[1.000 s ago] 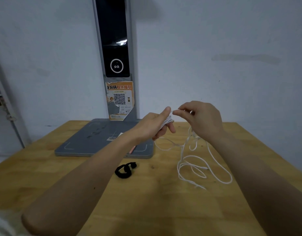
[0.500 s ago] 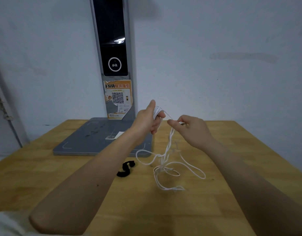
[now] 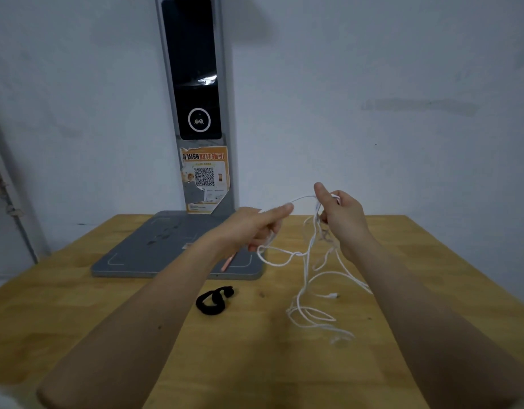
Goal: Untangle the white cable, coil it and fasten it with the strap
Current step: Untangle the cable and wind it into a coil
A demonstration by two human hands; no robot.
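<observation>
Since half a second ago the right hand (image 3: pixel 341 219) has risen and moved right; the left hand (image 3: pixel 251 228) sits lower; each pinches the white cable (image 3: pixel 306 278), a short span between them, its tangled loops trailing onto the wooden table (image 3: pixel 77 314); the black strap (image 3: pixel 213 301) lies nearby; a grey base plate (image 3: pixel 154 249) stands against the white wall (image 3: pixel 402 69).
</observation>
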